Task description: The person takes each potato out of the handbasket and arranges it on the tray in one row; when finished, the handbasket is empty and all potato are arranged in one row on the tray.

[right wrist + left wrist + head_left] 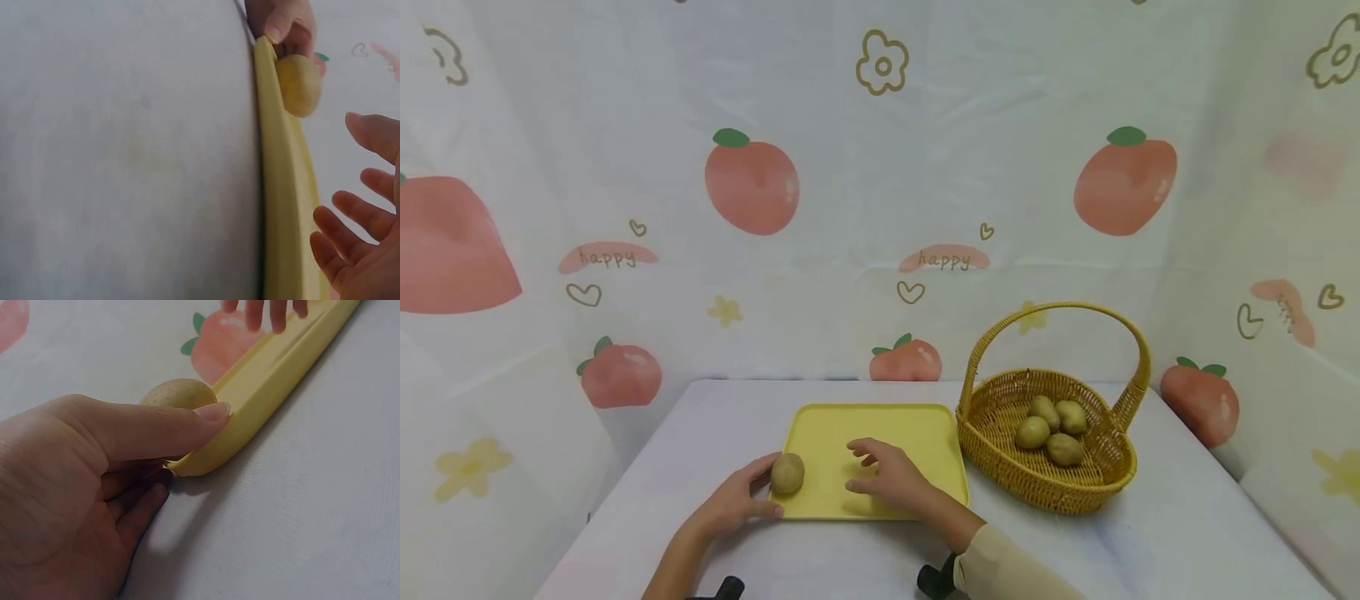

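Observation:
A yellow tray lies on the white table, with one potato at its left edge. My left hand grips the tray's near left corner. In the left wrist view the thumb lies over the rim, in front of the potato, while the other fingers bend against the tray's outer side. Over the tray's right half hovers my right hand, its fingers spread and loosely bent with nothing between them. In the right wrist view these fingers stand apart from the potato.
Right of the tray stands a wicker basket with a tall arched handle, close against the tray's right edge. Several potatoes lie in it. A white fruit-patterned cloth hangs behind and at both sides of the table.

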Action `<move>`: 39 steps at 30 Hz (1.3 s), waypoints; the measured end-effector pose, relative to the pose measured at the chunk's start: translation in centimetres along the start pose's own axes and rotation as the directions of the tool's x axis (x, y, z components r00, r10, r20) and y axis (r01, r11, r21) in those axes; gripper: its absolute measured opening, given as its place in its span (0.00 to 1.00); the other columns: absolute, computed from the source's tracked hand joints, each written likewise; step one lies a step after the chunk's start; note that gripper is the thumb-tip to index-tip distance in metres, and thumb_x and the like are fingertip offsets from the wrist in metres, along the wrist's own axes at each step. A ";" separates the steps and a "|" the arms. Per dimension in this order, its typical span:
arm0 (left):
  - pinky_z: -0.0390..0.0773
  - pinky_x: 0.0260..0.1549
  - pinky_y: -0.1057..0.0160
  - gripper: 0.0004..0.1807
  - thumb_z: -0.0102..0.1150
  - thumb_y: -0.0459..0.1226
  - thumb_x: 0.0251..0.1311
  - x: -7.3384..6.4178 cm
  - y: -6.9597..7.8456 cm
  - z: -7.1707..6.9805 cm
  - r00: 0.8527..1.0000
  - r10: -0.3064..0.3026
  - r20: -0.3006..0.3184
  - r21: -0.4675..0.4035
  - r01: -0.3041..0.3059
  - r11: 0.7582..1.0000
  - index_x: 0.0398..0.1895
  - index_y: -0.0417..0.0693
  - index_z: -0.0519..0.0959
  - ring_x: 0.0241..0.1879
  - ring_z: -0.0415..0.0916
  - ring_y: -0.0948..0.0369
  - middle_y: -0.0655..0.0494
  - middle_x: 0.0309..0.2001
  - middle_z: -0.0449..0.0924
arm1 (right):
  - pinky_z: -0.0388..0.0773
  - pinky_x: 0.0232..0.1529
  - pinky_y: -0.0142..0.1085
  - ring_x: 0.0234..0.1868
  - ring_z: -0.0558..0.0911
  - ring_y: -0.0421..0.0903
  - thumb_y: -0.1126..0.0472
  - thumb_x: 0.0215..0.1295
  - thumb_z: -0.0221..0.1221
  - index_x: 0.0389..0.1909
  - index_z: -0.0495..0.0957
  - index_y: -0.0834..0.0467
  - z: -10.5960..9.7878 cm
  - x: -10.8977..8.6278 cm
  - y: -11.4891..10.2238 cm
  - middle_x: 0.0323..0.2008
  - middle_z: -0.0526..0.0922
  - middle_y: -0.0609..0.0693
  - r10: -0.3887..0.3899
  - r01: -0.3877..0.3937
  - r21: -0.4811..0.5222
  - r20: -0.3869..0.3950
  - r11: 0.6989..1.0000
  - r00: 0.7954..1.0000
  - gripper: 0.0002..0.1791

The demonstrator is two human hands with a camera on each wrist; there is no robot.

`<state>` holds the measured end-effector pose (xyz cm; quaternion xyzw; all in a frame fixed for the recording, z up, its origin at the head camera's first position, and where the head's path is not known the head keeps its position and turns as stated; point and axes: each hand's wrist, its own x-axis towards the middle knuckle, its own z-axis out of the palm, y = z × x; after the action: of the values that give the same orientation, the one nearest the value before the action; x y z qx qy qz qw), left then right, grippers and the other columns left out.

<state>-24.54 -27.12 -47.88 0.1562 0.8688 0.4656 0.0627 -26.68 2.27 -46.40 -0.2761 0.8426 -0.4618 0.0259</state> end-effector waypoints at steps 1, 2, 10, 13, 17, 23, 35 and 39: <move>0.59 0.65 0.44 0.50 0.77 0.38 0.42 0.0 -0.1 0.0 1.000 0.002 -0.001 0.001 -0.002 1.000 0.69 0.31 0.62 0.66 0.61 0.38 0.33 0.68 0.62 | 0.80 0.48 0.42 0.49 0.80 0.53 0.58 0.57 0.68 0.59 0.75 0.61 -0.5 -0.2 0.0 0.52 0.80 0.57 -0.003 0.003 0.003 -0.003 1.000 1.000 0.28; 0.59 0.65 0.44 0.50 0.77 0.38 0.42 0.0 -0.1 0.0 1.000 0.005 -0.001 -0.001 -0.005 1.000 0.69 0.31 0.62 0.66 0.61 0.38 0.33 0.67 0.62 | 0.80 0.48 0.44 0.50 0.80 0.54 0.59 0.58 0.68 0.59 0.75 0.61 -1.0 -0.4 0.0 0.52 0.80 0.57 -0.009 0.009 0.003 -0.006 1.000 1.000 0.28; 0.61 0.65 0.46 0.48 0.75 0.38 0.44 -0.4 -0.4 -0.2 0.999 0.048 0.006 -0.003 -0.048 0.999 0.69 0.30 0.61 0.65 0.62 0.37 0.32 0.67 0.63 | 0.80 0.46 0.47 0.47 0.81 0.55 0.61 0.62 0.65 0.57 0.76 0.59 -6.5 -2.3 -0.6 0.50 0.81 0.57 -0.090 0.090 -0.007 -0.019 0.996 0.996 0.22; 0.62 0.64 0.46 0.49 0.75 0.38 0.44 -0.4 -0.3 -0.2 0.999 0.048 0.004 0.005 -0.048 0.999 0.69 0.30 0.61 0.65 0.62 0.37 0.32 0.67 0.63 | 0.81 0.44 0.42 0.44 0.82 0.52 0.61 0.63 0.65 0.55 0.78 0.60 -9.0 -2.9 -0.6 0.46 0.83 0.54 -0.128 0.125 -0.060 -0.041 0.990 0.991 0.20; 0.61 0.64 0.45 0.48 0.76 0.39 0.44 -0.5 -0.3 -0.3 0.999 0.049 -0.001 0.000 -0.049 0.999 0.68 0.30 0.62 0.65 0.62 0.38 0.32 0.67 0.63 | 0.82 0.41 0.38 0.41 0.82 0.48 0.62 0.63 0.63 0.52 0.79 0.61 -12.7 -3.8 -1.0 0.42 0.84 0.52 -0.108 0.102 -0.102 -0.058 0.990 0.992 0.17; 0.62 0.66 0.50 0.48 0.76 0.40 0.43 -0.5 -0.4 -0.5 0.999 0.030 -0.018 0.029 -0.030 0.999 0.68 0.32 0.65 0.66 0.62 0.40 0.35 0.68 0.63 | 0.81 0.42 0.37 0.42 0.82 0.47 0.60 0.66 0.62 0.52 0.78 0.64 -18.5 -4.2 -0.5 0.41 0.84 0.52 -0.058 0.058 -0.126 0.000 0.990 0.998 0.17; 0.60 0.65 0.45 0.49 0.76 0.40 0.43 -0.1 -0.4 -0.2 1.000 0.004 -0.012 0.020 -0.003 1.000 0.68 0.31 0.63 0.66 0.62 0.39 0.34 0.67 0.64 | 0.78 0.51 0.55 0.54 0.77 0.63 0.57 0.69 0.57 0.59 0.72 0.69 -25.6 -4.3 3.8 0.52 0.78 0.67 0.137 -0.138 -0.229 -0.021 0.964 0.990 0.24; 0.59 0.65 0.44 0.49 0.76 0.39 0.43 0.0 -0.3 0.0 1.000 -0.006 -0.004 0.001 0.006 1.000 0.68 0.31 0.63 0.66 0.61 0.39 0.34 0.67 0.64 | 0.76 0.53 0.58 0.56 0.75 0.66 0.58 0.70 0.57 0.59 0.71 0.70 -26.2 -4.5 5.8 0.54 0.76 0.70 0.198 -0.206 -0.255 -0.058 0.945 0.979 0.24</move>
<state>-24.61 -27.25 -48.12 0.1529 0.8695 0.4654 0.0624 -33.27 26.89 -36.99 -0.1819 0.9199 -0.3466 0.0231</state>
